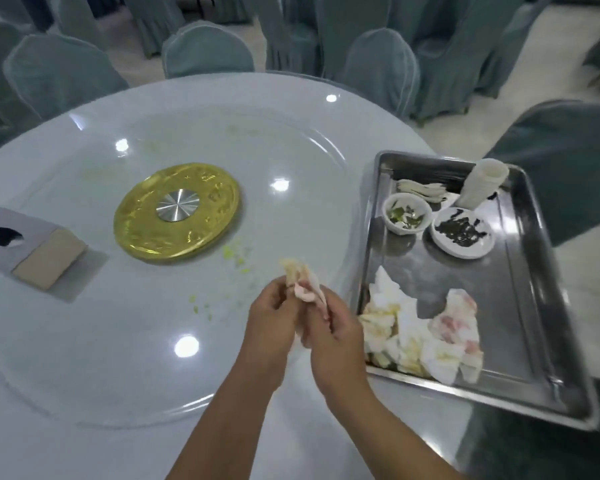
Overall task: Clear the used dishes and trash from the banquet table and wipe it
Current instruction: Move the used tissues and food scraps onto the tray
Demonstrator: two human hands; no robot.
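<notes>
I have my left hand (274,315) and right hand (333,327) pinched together on a stained white napkin (302,282) near the round white table's (84,393) front edge. Dishes and napkins already fill the steel tray (520,306) at the right edge; yellow crumbs (234,254) remain (wiping's unfinished).

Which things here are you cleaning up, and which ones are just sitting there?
Part of the job:
crumpled napkin held in both hands: left hand, right hand
metal tray
used napkins
small bowl
small plate
yellow crumbs

Just sitting there:
gold disc
grey card holder
covered chairs
</notes>
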